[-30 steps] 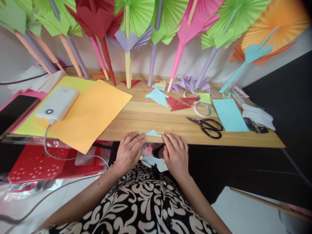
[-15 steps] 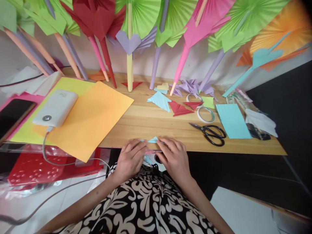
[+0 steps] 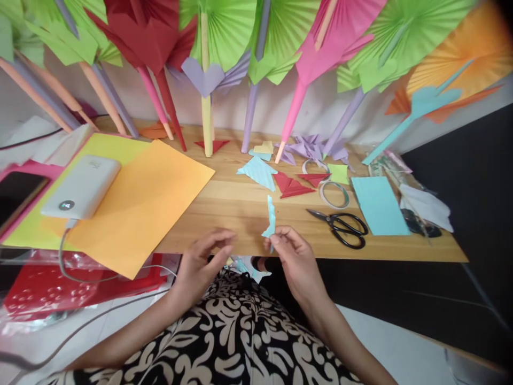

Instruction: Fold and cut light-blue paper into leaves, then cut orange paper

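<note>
Between the thumb and fingers of my right hand (image 3: pixel 294 256) is a folded light-blue paper piece (image 3: pixel 271 214), held upright by its lower end above the table's front edge. My left hand (image 3: pixel 206 262) is apart from it, to the left, with thumb and fingers apart and nothing between them. Beyond the held piece, a pleated light-blue paper piece (image 3: pixel 258 172) and a red folded paper piece (image 3: pixel 290 184) lie on the wooden table (image 3: pixel 228 208). To the right rest black-handled scissors (image 3: pixel 340 224) and a roll of tape (image 3: pixel 334 195).
Paper fans on rolled-paper handles, one with a red body (image 3: pixel 148 37), lean along the wall. A white power bank (image 3: pixel 82 184) lies on yellow and orange sheets (image 3: pixel 160 187) at left, its cable hanging over the edge. A blue paper rectangle (image 3: pixel 380 206) lies at right.
My left hand has let go of the light-blue paper piece and moved left. My right hand has turned the piece from lying flat at the table edge to standing upright.
</note>
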`<state>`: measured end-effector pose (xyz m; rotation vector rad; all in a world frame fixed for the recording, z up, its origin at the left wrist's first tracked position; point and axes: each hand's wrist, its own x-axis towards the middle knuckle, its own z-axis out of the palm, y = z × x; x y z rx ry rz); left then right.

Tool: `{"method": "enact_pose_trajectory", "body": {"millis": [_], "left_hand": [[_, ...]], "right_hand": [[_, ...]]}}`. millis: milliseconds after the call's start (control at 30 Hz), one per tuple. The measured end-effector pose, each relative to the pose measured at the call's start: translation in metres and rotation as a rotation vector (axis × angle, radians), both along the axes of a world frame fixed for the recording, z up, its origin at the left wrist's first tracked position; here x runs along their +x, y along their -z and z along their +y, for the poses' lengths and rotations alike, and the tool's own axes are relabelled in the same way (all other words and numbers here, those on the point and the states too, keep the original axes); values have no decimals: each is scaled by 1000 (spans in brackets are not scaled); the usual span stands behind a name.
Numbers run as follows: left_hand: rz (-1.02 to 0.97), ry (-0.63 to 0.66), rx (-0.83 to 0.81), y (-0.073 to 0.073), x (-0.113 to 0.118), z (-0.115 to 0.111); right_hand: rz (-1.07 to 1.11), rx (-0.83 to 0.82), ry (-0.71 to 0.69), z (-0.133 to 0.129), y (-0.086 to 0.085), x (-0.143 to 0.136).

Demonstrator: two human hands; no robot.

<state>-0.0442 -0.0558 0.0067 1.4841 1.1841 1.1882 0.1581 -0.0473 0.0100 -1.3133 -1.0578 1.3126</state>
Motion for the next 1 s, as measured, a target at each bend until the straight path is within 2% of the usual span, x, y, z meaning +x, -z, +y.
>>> {"method": "enact_pose_trajectory", "body": {"millis": [67,133,333,567,633,700,800,867,1000], "left_hand": [[-99,113,-74,-4,13,8],[-179,163,-155,-5,25,16],[-361,54,-346,-9,34,30],[-426,64,-400,-15,24,30],[-440,-8,-373,-14,20,28],[-431,-73,-344,-12,17,23],[-371,0,-353,-11,16,13],[-358,63,-362,-11,18,6],[-475,89,-380,-7,25,-3]], "right_hand": [[135,-64,-49,4,-3,-7],[209,-102,-76,6,-4,-13],[237,-86,-82,8,-5,-26],[164,-24,-96,6,-1,-38],[41,52,-53,5,-2,-40],[-183,201,26,4,-2,-40],[-587,555,128,3,-1,-38],[-790,756,126,0,2,-36],[-1001,926,54,-12,8,-36]]}}
